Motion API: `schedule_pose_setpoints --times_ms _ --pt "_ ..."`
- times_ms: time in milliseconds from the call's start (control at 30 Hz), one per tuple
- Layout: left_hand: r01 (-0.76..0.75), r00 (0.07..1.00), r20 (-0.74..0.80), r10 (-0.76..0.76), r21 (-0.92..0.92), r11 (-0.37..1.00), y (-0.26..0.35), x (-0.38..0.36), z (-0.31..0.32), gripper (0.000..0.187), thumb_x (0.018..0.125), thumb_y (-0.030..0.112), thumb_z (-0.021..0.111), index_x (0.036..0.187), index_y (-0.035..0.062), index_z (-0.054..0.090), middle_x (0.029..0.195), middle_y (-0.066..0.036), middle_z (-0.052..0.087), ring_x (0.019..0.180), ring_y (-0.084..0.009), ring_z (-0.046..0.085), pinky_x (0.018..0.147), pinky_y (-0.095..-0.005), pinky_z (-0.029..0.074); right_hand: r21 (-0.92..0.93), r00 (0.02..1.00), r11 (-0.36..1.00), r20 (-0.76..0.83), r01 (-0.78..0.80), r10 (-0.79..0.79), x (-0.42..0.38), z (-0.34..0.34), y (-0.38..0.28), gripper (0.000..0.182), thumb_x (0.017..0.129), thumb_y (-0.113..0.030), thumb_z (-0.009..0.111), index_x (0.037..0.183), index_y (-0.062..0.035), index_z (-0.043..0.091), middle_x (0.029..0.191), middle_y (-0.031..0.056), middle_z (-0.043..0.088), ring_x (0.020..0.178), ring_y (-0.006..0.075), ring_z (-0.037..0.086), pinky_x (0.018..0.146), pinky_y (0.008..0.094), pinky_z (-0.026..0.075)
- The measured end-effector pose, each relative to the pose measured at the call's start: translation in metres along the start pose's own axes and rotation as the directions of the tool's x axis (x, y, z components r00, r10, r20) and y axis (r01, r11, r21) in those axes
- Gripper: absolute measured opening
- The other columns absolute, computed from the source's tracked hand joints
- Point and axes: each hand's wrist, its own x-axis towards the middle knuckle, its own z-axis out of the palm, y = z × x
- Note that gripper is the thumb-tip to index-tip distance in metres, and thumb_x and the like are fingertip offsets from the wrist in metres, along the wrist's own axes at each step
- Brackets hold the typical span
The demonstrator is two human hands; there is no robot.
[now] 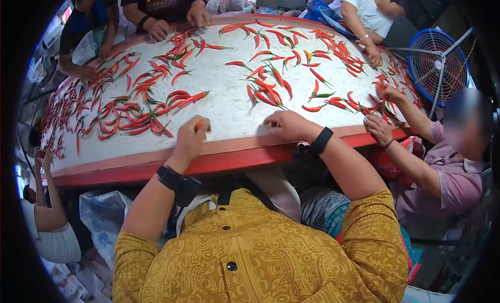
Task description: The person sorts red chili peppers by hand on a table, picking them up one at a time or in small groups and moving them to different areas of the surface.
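Note:
My left hand [191, 137] is raised over the near edge of the white table, fingers closed around a chilli pepper [198, 125], of which only a small orange-red bit shows. My right hand [291, 127] hovers at the same edge, loosely curled with fingertips and thumb apart and nothing visible between them. Just beyond it is a pile of red chilli peppers [266, 90] with green stems. Left of my left hand spreads another pile of chilli peppers [139, 118]; a long red chilli pepper [194, 98] points toward the bare middle.
The table [224, 123] has a raised red rim [229, 158]. Co-workers' hands [379, 128] handle chillies at the right, and others work along the far side and left. A blue-rimmed fan [437, 66] stands at the right. A clear plastic bag [107, 219] hangs below the rim.

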Motion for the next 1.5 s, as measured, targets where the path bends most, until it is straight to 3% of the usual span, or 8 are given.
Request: schedule_pose_setpoints --times_ms 133,367,700,800,1000,1067,1367,1500 --pt "-0.365 0.929 0.082 0.36 0.045 0.93 0.015 -0.017 0.038 0.012 0.089 0.012 0.059 0.082 0.002 0.057 0.064 -0.008 0.053 0.059 -0.0141 0.052 0.056 -0.0286 0.043 -0.335 0.859 0.924 -0.401 0.187 -0.319 0.022 -0.013 0.062 0.033 0.078 -0.019 0.059 0.108 -0.0077 0.064 0.108 0.0165 0.063 0.103 0.0324 0.057 0.089 0.0423 0.045" --pt "-0.36 0.932 0.103 0.348 0.131 0.924 0.032 -0.012 0.075 0.006 0.08 0.006 0.062 0.084 0.0018 0.062 0.072 -0.016 0.06 0.065 -0.0305 0.059 0.059 -0.0343 0.047 -0.202 0.69 0.946 -0.723 -0.252 0.03 0.062 -0.126 0.133 0.029 0.083 -0.024 0.06 0.102 -0.0034 0.066 0.095 0.0184 0.067 0.09 0.0327 0.064 0.081 0.0393 0.049" --pt "-0.298 0.954 0.046 0.295 0.085 0.951 0.051 0.005 0.126 0.006 0.083 0.006 0.06 0.084 0.0005 0.062 0.07 -0.015 0.06 0.061 -0.0269 0.059 0.058 -0.032 0.047 -0.224 0.764 0.769 -0.449 -0.598 0.463 0.109 -0.141 0.164 0.046 0.09 -0.048 0.047 0.124 -0.0196 0.059 0.137 0.0112 0.045 0.133 0.0335 0.031 0.102 0.0631 0.026" --pt "-0.324 0.946 0.05 0.32 0.091 0.942 0.061 0.008 0.142 0.006 0.084 0.006 0.06 0.084 0.0006 0.062 0.071 -0.015 0.061 0.061 -0.0276 0.059 0.058 -0.0323 0.047 -0.228 0.708 0.812 -0.645 -0.538 0.288 0.084 -0.146 0.163 0.037 0.088 -0.036 0.054 0.117 -0.0146 0.063 0.128 0.0118 0.053 0.123 0.0311 0.046 0.099 0.0571 0.035" --pt "-0.238 0.971 0.035 0.236 0.069 0.969 0.082 0.02 0.159 0.013 0.086 0.009 0.062 0.097 0.0014 0.063 0.067 -0.006 0.057 0.058 -0.015 0.055 0.055 -0.0269 0.045 0.136 0.684 0.848 -0.661 0.512 -0.307 -0.025 -0.076 0.082 0.02 0.086 0.0 0.056 0.103 -0.0045 0.065 0.092 0.0113 0.065 0.087 0.024 0.063 0.076 0.0312 0.05" --pt "0.314 0.949 0.252 -0.189 -0.792 0.523 0.088 0.027 0.167 0.023 0.089 0.015 0.063 0.107 0.0019 0.061 0.067 -0.001 0.058 0.055 -0.0107 0.05 0.052 -0.0236 0.042 0.109 0.656 0.771 -0.607 0.628 -0.449 -0.05 -0.042 0.071 0.02 0.084 0.003 0.058 0.102 -0.0044 0.064 0.09 0.0094 0.064 0.084 0.0231 0.062 0.075 0.031 0.049" --pt "0.284 0.955 0.285 -0.084 -0.959 -0.026 0.085 0.048 0.194 0.024 0.093 0.023 0.057 0.075 0.0107 0.047 0.081 -0.004 0.055 0.074 -0.0128 0.056 0.063 -0.0257 0.049 0.166 0.851 0.837 -0.169 0.521 -0.497 -0.085 -0.045 0.119 0.03 0.082 -0.015 0.064 0.11 -0.0054 0.063 0.097 0.0151 0.064 0.089 0.0293 0.062 0.079 0.0369 0.049" --pt "0.403 0.867 0.255 -0.427 -0.863 0.303 0.101 0.049 0.213 0.015 0.086 0.019 0.066 0.081 0.009 0.055 0.073 -0.002 0.056 0.062 -0.0114 0.055 0.058 -0.0233 0.047 -0.234 0.781 0.833 -0.291 0.502 -0.553 -0.041 -0.046 0.174 0.032 0.081 -0.02 0.062 0.107 -0.0027 0.061 0.108 0.0187 0.062 0.101 0.0363 0.058 0.088 0.0426 0.046"
